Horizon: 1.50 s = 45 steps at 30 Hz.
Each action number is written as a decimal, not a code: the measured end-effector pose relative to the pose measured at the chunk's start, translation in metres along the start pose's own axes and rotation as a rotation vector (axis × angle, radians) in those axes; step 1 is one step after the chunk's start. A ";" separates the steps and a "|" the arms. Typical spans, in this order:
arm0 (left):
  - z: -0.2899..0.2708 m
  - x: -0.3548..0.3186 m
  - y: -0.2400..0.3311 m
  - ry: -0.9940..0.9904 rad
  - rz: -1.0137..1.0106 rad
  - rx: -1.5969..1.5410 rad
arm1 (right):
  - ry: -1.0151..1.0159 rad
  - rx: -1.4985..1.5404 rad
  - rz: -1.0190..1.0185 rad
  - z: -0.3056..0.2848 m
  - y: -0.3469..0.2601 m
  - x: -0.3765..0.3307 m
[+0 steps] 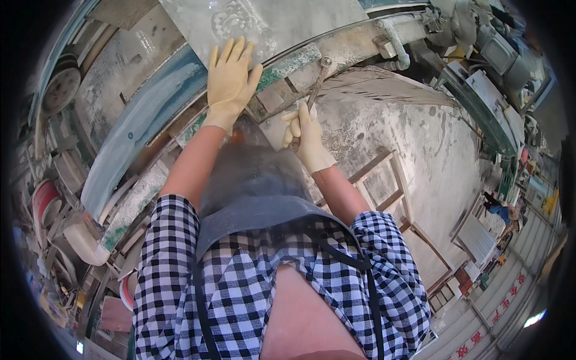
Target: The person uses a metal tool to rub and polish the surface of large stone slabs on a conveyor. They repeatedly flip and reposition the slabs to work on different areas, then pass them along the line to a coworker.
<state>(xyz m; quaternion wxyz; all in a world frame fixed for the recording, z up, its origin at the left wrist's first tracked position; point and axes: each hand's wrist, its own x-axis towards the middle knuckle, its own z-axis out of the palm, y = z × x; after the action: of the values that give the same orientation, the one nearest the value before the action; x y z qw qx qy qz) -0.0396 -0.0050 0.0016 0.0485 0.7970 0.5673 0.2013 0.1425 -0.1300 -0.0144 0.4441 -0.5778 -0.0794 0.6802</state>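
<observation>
The left hand (pixel 231 81) lies flat and open on the stone slab (pixel 270 24) — likely to hold it steady. The right hand (pixel 307 135) is clenched around a wrench (pixel 312 99) (on a bolt at the table edge).

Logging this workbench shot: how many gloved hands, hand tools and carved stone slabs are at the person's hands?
Gloved hands: 2, the left hand flat on the slab, the right hand gripping the tool
Wrench: 1
Carved stone slab: 1
Total: 4
</observation>
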 end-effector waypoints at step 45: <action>0.005 0.003 -0.002 0.037 0.034 0.049 | -0.144 -1.328 0.242 -0.147 -0.239 0.067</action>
<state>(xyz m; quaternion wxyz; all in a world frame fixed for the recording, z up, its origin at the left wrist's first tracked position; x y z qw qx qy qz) -0.0383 -0.0011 -0.0031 0.0153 0.8037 0.5591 0.2028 0.3953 -0.0009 0.0388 -0.0906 -0.6862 -0.4445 0.5686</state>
